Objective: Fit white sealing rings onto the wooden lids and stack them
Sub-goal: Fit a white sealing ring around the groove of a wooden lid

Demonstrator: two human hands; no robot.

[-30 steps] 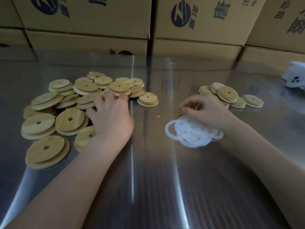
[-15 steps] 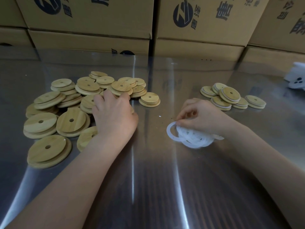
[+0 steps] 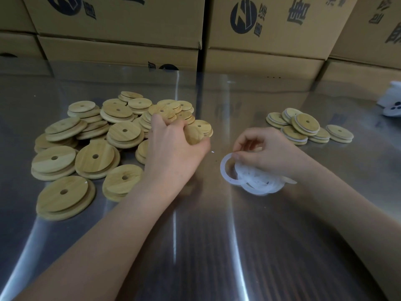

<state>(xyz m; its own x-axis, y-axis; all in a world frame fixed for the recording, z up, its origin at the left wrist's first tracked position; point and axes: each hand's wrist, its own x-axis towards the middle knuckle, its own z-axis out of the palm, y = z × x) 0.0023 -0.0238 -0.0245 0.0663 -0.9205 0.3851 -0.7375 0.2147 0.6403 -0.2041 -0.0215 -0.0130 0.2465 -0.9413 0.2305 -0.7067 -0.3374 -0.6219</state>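
Cardboard boxes (image 3: 121,22) wall off the far edge of the table (image 3: 195,246), a shiny metal top, smooth and streaked with glare, so anything flat will probably slide on it.

Left half of the table: a loose heap of lids (image 3: 91,137). These are round wooden discs with pale grain, a stepped rim and a small hole through the middle. They look stiff, light and hard, with no give, so the edge is the place to take one. A few overlap and sit tilted, and those could skid when the neighbours are disturbed.

The left hand (image 3: 173,148) is at the right side of that heap, fingers curled over one lid (image 3: 198,132), thumb under its near edge.

Toward the far right corner lies a small cluster of finished lids (image 3: 303,129), with a white band showing round some rims.

Centre-right, the right hand (image 3: 267,153) pinches one ring (image 3: 225,170) at its top between thumb and fingertips. That ring stands up off the tangle of rings (image 3: 258,181). They are thin, translucent white and floppy, probably clingy, so one may well drag its neighbours along. My call: it needs stretching over the narrower step.
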